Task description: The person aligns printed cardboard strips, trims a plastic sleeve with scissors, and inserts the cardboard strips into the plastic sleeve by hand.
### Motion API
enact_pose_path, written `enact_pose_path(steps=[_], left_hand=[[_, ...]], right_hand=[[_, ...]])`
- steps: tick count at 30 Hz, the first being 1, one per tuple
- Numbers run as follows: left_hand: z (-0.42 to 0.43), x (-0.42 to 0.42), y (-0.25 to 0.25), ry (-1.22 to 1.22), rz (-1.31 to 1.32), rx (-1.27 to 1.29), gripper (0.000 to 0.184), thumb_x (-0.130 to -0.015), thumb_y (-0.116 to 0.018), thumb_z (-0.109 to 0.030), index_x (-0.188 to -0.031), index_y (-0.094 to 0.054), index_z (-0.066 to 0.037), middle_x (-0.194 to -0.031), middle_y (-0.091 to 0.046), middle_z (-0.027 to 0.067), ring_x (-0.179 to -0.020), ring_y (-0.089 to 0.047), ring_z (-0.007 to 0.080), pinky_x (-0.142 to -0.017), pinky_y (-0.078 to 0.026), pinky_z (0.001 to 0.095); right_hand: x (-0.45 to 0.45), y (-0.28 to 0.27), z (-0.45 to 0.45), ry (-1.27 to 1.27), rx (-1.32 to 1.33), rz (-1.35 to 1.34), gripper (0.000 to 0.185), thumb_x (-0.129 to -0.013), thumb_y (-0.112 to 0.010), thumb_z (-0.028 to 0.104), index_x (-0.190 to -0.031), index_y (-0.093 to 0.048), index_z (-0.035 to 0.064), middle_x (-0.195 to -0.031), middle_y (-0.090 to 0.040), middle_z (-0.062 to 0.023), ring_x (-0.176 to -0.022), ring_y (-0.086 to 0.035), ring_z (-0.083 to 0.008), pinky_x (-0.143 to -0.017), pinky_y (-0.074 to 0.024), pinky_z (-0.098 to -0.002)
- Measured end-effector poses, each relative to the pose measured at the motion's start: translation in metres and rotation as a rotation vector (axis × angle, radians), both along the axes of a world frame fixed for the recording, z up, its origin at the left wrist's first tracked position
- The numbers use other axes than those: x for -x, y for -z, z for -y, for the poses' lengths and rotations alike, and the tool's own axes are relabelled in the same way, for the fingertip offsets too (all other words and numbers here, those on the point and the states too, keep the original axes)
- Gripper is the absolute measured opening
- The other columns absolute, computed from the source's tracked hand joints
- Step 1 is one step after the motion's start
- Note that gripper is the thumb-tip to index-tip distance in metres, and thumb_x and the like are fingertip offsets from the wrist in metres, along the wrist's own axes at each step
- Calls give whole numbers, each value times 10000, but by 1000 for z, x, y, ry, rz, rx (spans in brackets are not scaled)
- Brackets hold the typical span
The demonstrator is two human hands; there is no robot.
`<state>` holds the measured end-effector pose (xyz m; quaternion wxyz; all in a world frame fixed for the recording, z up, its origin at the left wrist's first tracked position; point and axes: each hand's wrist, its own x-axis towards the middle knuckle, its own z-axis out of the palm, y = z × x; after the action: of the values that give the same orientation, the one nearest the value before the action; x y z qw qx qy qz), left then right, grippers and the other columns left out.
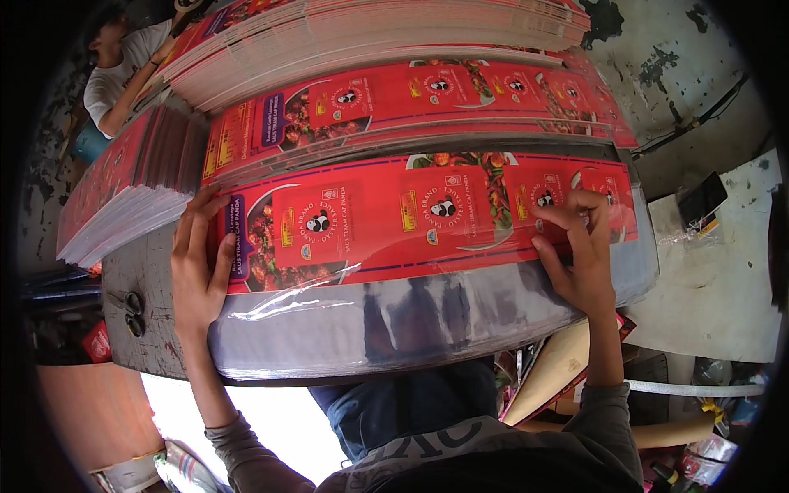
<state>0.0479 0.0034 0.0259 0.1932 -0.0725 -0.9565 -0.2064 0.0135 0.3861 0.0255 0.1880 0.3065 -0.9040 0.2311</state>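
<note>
A long red printed sheet (378, 222) with panda labels lies across the table in front of me, over clear plastic film (411, 320) that reaches the near edge. My left hand (200, 263) rests on the sheet's left end, thumb apart from the fingers. At the sheet's right end, my right hand (578, 251) has bent fingers and a thumb held apart on the surface; nothing can be made out between them. Just beyond lies another row of red printed sheets (394, 103).
Tall stacks of printed sheets (378, 41) stand at the back, with another stack (136, 185) at the left. Black scissors (131, 312) lie on the table's left part. A person (123, 66) is at the upper left. A phone (703, 199) lies on the right surface.
</note>
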Motion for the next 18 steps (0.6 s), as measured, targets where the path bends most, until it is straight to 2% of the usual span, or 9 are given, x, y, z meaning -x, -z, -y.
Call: enact_pose_path(steps=[4,8,12,15,17,18], left_hand=[[0,0,-1,0,1,-4,318,-775,-486,-111,-1085,-488,-40,-1178,-452,173,-1080,-436,363,-911,-342,416],[0,0,-1,6,-6,14,315,-785,-484,-130,-1088,-488,-42,-1176,-453,177,-1080,-433,369,-911,-340,418],[1,-1,-2,2,-19,23,302,-796,-479,-158,-1077,-497,-48,-1173,-460,161,-1083,-439,345,-917,-334,412],[7,-6,-8,11,-48,156,289,-806,-468,-181,-1061,-505,-50,-1159,-477,138,-1082,-450,313,-925,-327,400],[16,-14,-15,-73,-109,287,281,-822,-456,-227,-1029,-524,-50,-1143,-494,124,-1074,-456,295,-927,-316,395],[23,-20,-17,-142,-154,188,242,-847,-439,-219,-966,-547,-38,-996,-566,119,-935,-536,259,-830,-384,356]], right_hand=[[0,6,1,4,149,15,375,-666,-640,13,-1018,-520,63,-963,-378,-143,-841,-441,-251,-708,-394,-338],[-3,-2,8,74,90,-28,311,-669,-637,11,-956,-525,53,-968,-388,-142,-827,-449,-255,-723,-394,-348],[-2,5,2,30,106,-60,239,-649,-621,-24,-854,-523,51,-864,-453,-99,-788,-456,-248,-681,-377,-349],[1,7,-2,-32,78,-124,230,-603,-590,-70,-787,-523,50,-788,-478,-75,-757,-458,-243,-643,-361,-340],[2,7,-3,-54,53,-150,239,-572,-572,-93,-759,-524,49,-758,-485,-68,-738,-460,-240,-626,-353,-333],[2,6,-4,-91,60,-155,249,-536,-554,-99,-740,-530,41,-757,-489,-71,-718,-462,-239,-620,-352,-330]])
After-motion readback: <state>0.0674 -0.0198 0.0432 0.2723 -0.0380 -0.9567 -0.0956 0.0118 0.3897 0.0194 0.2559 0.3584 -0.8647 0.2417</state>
